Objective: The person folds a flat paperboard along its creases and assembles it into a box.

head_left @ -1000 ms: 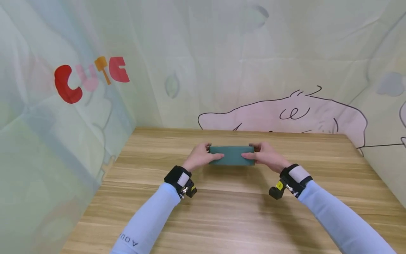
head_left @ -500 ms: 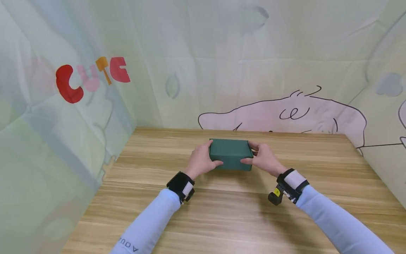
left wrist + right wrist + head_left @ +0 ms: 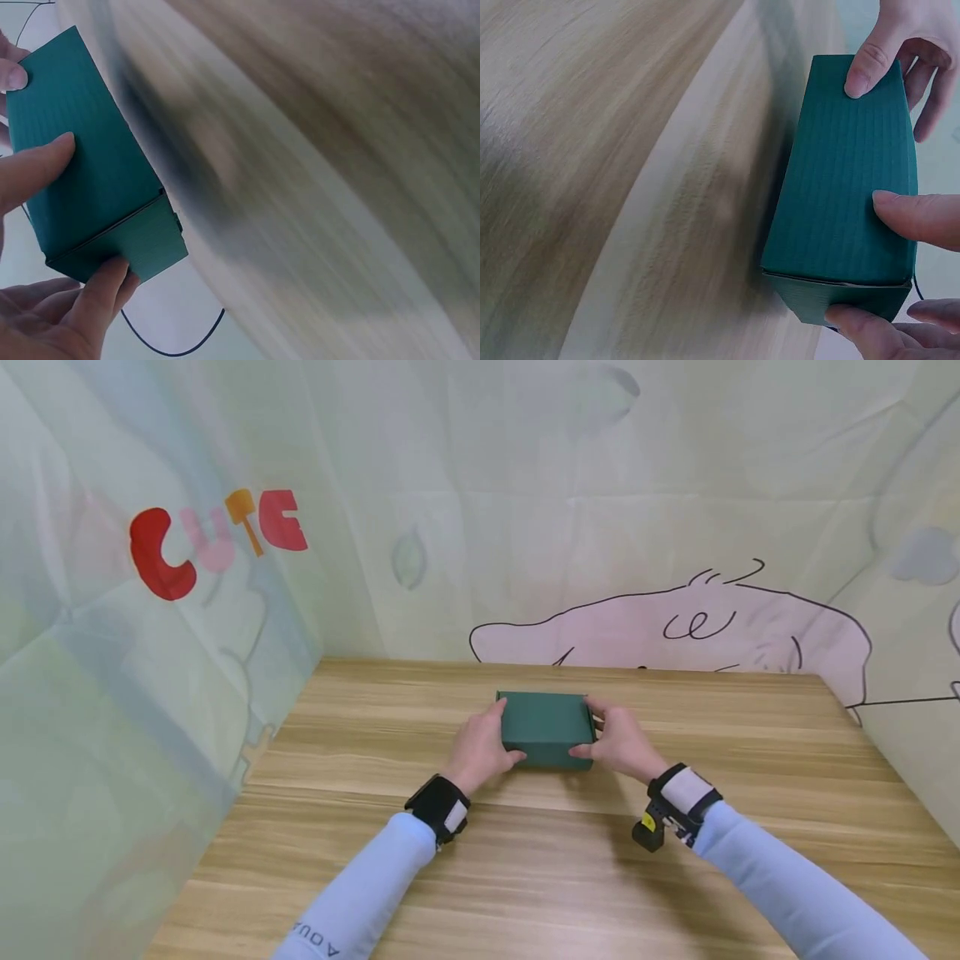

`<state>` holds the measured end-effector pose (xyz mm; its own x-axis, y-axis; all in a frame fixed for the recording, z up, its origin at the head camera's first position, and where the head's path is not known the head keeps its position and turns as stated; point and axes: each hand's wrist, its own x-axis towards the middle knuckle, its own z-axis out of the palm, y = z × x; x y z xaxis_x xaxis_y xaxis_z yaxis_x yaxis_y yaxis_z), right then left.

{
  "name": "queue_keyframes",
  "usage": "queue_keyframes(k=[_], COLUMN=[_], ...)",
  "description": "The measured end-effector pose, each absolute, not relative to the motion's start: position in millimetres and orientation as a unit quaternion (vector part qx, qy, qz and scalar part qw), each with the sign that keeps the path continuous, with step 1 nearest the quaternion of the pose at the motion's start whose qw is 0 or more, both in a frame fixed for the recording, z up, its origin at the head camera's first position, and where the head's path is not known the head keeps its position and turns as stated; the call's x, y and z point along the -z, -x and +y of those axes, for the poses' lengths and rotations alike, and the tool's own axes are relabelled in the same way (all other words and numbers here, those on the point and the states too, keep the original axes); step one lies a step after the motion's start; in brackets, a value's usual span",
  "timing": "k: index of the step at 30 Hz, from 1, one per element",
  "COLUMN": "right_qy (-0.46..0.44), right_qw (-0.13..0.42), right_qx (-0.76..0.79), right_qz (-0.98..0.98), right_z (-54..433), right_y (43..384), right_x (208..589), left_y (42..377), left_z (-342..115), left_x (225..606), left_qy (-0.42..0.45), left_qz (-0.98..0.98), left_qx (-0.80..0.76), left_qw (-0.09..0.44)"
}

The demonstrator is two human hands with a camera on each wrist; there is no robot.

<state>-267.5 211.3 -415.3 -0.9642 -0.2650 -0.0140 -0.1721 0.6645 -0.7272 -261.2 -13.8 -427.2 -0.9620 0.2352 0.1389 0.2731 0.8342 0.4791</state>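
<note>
A dark green cardboard box [image 3: 546, 718], lid closed, lies between both hands near the middle of the table. My left hand [image 3: 477, 750] grips its left end, thumb on the front face and fingers along the short side. At the opposite end my right hand [image 3: 624, 745] holds the box the same way. In the left wrist view the left thumb [image 3: 45, 169] presses the box's ribbed front face, with a fingertip on the end panel. The right wrist view shows the right thumb [image 3: 919, 217] on that face and fingers under the end panel [image 3: 832, 296].
The wood-grain table [image 3: 555, 877] ends at a pale printed cloth backdrop [image 3: 600, 510] behind and at both sides. Coloured letters [image 3: 161, 556] are printed on the left cloth. Each wrist wears a black strap [image 3: 438, 810] with a small camera.
The box has tipped from showing mostly its front face to showing its lid, and has come slightly nearer. Both hands keep hold of its ends and have moved with it.
</note>
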Motion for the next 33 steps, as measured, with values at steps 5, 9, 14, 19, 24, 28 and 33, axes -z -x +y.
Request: queue_keyframes(k=[5,9,14,19,24,28,33], right_qy=[0.122,0.118,0.119,0.119,0.118,0.112,0.106], right_qw=[0.059,0.059,0.046,0.039,0.031,0.029,0.033], right_qx=[0.374,0.352,0.333,0.325,0.315,0.318,0.321], right_qz=[0.917,0.927,0.934,0.937,0.941,0.941,0.941], right_z=[210,210,210,210,210,211,211], right_y=[268,268,267,268,268,269,268], right_x=[420,421,421,420,423,425,425], left_y=[260,258,259,260,261,262,263], left_z=[-13,-13,-12,-12,-11,-11,-11], left_x=[435,439,440,440,441,442,443], left_qy=[0.136,0.136,0.14,0.145,0.144,0.141,0.142], left_qz=[-0.959,-0.958,-0.957,-0.954,-0.954,-0.955,-0.955], left_qx=[0.247,0.249,0.251,0.257,0.26,0.26,0.258], left_qw=[0.041,0.044,0.049,0.05,0.042,0.039,0.04])
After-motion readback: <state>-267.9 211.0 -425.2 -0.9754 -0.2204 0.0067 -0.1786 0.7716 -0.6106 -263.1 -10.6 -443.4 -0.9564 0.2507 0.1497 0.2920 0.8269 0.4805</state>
